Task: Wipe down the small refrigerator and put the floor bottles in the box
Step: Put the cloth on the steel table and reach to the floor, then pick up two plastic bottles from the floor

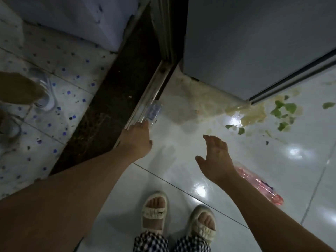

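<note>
A clear plastic bottle (153,111) with a blue-and-white label lies on the white floor tiles beside the metal door track. My left hand (139,137) reaches down to it, fingertips at its near end; whether they grip it is hidden. My right hand (215,157) hovers open above the floor, holding nothing. A pink see-through bottle (261,184) lies on the floor behind my right forearm. The grey side of the small refrigerator (254,42) stands at the upper right.
A metal sliding-door track (154,88) and a dark threshold (112,106) run diagonally on the left. Beyond them, another person's white shoes (45,91) stand on speckled tiles. Yellowish stains and green scraps (283,108) mark the floor by the refrigerator. My sandalled feet (154,211) stand below.
</note>
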The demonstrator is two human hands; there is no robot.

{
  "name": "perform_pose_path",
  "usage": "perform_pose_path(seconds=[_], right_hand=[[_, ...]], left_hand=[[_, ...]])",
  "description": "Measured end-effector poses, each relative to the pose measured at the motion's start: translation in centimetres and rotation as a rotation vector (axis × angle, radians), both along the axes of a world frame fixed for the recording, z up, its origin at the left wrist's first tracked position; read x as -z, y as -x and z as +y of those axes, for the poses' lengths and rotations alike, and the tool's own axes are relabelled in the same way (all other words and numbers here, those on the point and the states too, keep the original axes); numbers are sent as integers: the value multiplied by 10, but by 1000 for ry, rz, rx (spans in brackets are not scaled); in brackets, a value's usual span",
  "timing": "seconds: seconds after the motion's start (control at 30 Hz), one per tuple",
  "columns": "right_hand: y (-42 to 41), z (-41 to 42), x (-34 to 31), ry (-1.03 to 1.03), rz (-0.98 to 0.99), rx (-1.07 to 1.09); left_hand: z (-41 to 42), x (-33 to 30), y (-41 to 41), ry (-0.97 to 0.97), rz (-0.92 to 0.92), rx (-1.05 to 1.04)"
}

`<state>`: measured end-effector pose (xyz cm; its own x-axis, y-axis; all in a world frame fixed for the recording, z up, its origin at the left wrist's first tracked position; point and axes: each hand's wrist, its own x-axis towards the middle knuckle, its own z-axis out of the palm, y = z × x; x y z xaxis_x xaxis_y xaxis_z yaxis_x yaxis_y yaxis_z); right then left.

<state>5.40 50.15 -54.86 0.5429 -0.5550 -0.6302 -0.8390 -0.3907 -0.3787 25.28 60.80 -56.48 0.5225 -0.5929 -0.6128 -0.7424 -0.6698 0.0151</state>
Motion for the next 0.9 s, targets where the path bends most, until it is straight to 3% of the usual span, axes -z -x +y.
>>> perform_pose_path(seconds=[0.17,0.5,0.73,0.9], right_hand=[[-3,7,99,2,-36,18],[5,12,208,24,-84,162],[49,15,210,39,-75,276],[125,18,189,98,24,346]], left_hand=[[-8,104,-8,45,30,-209],[-32,215,-34,204,-104,-385],[-36,229,-2,191,-75,-421],[-45,199,75,183,105,-115]])
